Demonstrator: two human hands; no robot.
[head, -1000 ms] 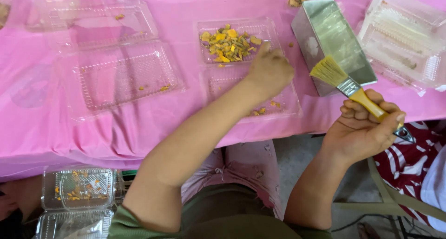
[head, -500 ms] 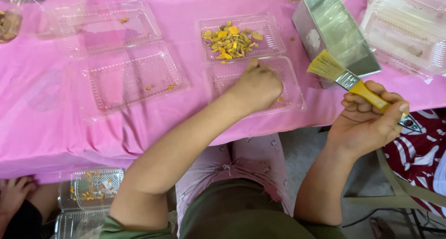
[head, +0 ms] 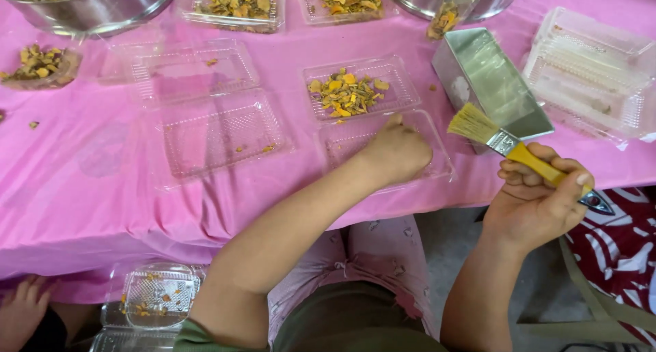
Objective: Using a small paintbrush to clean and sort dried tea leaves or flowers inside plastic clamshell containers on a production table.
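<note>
Head view looked down on a pink-covered worktop [head: 102,160]. The left hand [head: 396,150] rested, fingers curled, in the empty lid half of an open clear clamshell box [head: 437,164]; whether it pinched anything could not be told. The box's far half held a heap of yellow and green dried pieces [head: 345,92]. The right hand [head: 540,201] was closed round the yellow handle of a flat paintbrush [head: 502,141], bristles up and pointed toward a steel loaf tin [head: 492,78], off the worktop's edge. The step looked like tidying the lid; brushing next would call for lowering the bristles. Another open, nearly bare clamshell [head: 219,130] lay to the left.
</note>
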